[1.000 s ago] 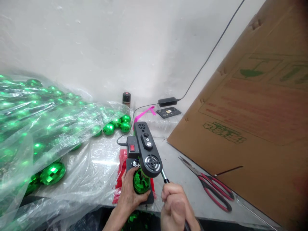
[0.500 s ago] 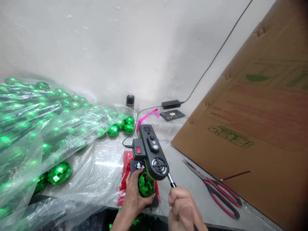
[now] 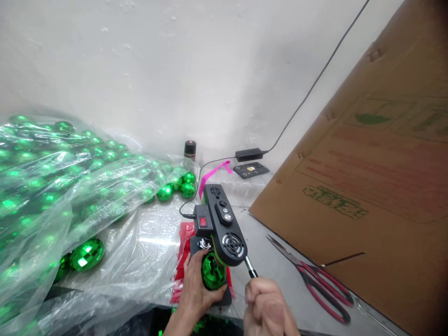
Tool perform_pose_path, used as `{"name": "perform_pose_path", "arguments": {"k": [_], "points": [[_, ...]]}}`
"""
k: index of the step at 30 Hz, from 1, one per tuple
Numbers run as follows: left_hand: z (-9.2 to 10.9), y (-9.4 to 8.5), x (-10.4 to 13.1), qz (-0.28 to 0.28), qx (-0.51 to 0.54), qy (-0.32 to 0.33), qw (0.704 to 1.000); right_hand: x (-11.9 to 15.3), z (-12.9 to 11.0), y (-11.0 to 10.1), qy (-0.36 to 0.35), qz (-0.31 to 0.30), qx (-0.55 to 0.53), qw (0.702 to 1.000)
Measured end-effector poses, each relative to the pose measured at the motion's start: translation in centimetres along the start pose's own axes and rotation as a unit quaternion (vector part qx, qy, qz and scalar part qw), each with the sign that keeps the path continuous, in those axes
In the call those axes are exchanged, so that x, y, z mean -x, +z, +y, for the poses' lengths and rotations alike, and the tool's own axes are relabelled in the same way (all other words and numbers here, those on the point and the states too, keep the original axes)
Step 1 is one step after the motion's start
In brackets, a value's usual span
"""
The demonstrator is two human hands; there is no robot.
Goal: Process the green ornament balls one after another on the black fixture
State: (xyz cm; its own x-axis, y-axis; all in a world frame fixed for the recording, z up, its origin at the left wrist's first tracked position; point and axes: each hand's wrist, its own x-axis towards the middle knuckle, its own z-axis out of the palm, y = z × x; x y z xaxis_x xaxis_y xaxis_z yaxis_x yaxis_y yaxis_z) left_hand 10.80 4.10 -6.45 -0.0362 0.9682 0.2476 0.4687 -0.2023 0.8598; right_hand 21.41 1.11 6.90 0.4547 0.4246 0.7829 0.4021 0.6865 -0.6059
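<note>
My left hand [image 3: 196, 285] is closed around a shiny green faceted ball [image 3: 213, 271], thumb along its lower side and fingers at its upper left. The ball sits at the front end of a black machine [image 3: 226, 224], partly under its rounded head. My right hand [image 3: 268, 303] is wrapped round the dark grip of a metal lever [image 3: 250, 267] that sticks out from the machine's right side. Beneath the machine lies red plastic [image 3: 184, 261]. A red switch [image 3: 202, 221] shows on the machine's side box.
Bagged green balls [image 3: 52, 186] cover the left. Black-and-red scissors [image 3: 325, 284] lie right, beside a large cardboard box [image 3: 350, 186]. Behind the machine are a pink ribbon [image 3: 213, 173], a black phone-like slab [image 3: 251, 170], a power adapter [image 3: 249, 154] and a black-capped container [image 3: 190, 149].
The whole view has shifted slightly, with things a little lower in the picture. Both hands keep their holds on the ball and the lever.
</note>
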Motion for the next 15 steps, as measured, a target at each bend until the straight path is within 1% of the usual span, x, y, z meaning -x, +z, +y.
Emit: {"name": "perform_pose_path", "arguments": {"k": [3,7,11,15], "points": [[0.2,-0.2,-0.1,-0.005,0.005,-0.005,1.000,0.3,-0.2,0.1,0.010,0.026,-0.007,1.000],[0.5,-0.5,-0.3,-0.011,0.008,-0.001,1.000,0.4,-0.3,0.3,0.021,0.025,-0.005,0.999],[0.5,-0.5,-0.4,-0.004,-0.004,0.005,1.000,0.9,0.1,0.5,-0.004,0.031,0.002,1.000],[0.3,-0.5,-0.4,0.000,-0.011,0.015,1.000,2.3,1.1,0.4,-0.027,0.031,0.023,0.999]]}}
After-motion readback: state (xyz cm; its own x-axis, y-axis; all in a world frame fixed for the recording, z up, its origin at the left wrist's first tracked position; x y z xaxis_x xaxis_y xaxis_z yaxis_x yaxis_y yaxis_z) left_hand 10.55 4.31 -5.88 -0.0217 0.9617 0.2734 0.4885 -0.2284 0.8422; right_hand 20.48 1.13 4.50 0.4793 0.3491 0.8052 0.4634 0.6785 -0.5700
